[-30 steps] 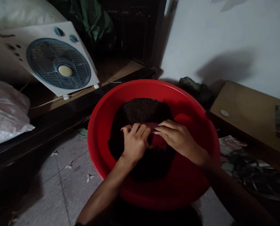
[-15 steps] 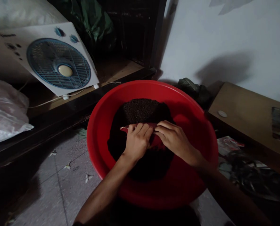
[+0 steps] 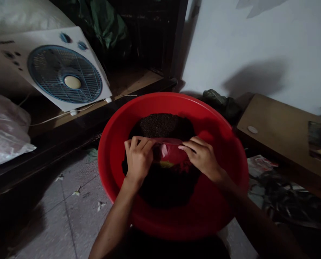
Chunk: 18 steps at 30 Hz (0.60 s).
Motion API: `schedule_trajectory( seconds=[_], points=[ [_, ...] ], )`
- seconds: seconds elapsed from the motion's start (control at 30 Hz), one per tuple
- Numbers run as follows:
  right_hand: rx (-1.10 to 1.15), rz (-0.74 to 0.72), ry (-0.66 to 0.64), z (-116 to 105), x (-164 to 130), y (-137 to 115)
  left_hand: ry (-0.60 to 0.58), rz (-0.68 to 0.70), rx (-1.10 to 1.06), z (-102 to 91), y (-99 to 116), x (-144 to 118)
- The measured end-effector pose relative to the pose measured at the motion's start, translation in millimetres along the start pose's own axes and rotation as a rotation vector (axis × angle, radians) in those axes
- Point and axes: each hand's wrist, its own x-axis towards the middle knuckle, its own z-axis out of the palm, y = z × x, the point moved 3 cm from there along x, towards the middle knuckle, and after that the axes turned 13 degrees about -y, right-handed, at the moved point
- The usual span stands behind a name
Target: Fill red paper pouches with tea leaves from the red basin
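A large red basin (image 3: pixel 114 118) stands on the floor with a heap of dark, grainy, soil-like material (image 3: pixel 160 124) inside. Over the heap, a reddish plastic bag (image 3: pixel 172 153) is stretched between my two hands, with a yellow patch low on its front. My left hand (image 3: pixel 139 156) has its fingers curled over the bag's left upper edge. On the other side my right hand (image 3: pixel 203 156) pinches the right upper edge between thumb and fingers. The bag's lower part blends into the dark material, so I cannot tell what it contains.
A white box fan (image 3: pixel 68 72) sits on a low ledge at the left, beside a pale plastic sack (image 3: pixel 6 129). To the right is a low wooden table (image 3: pixel 274 122) with a small white disc (image 3: pixel 252 129). Scraps lie on the tiled floor (image 3: pixel 58 223).
My hands have moved apart, the left one to the left and the right one slightly right. The bag's upper edge, bunched before, is now spread out between them.
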Motion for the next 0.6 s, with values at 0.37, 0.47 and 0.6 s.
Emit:
schedule_trajectory(
  seconds=[0.37, 0.47, 0.6],
  points=[
    [0.076, 0.091, 0.092, 6, -29, 12, 0.05, 0.05, -0.069, -2.6, -21, 0],
    [-0.002, 0.082, 0.041, 1, -25, 6, 0.072, 0.063, -0.092, -3.9, -22, 1],
    [-0.143, 0.071, -0.091, -3, -9, -26, 0.08, 0.26, -0.181, -5.4, -8, -5]
  ],
)
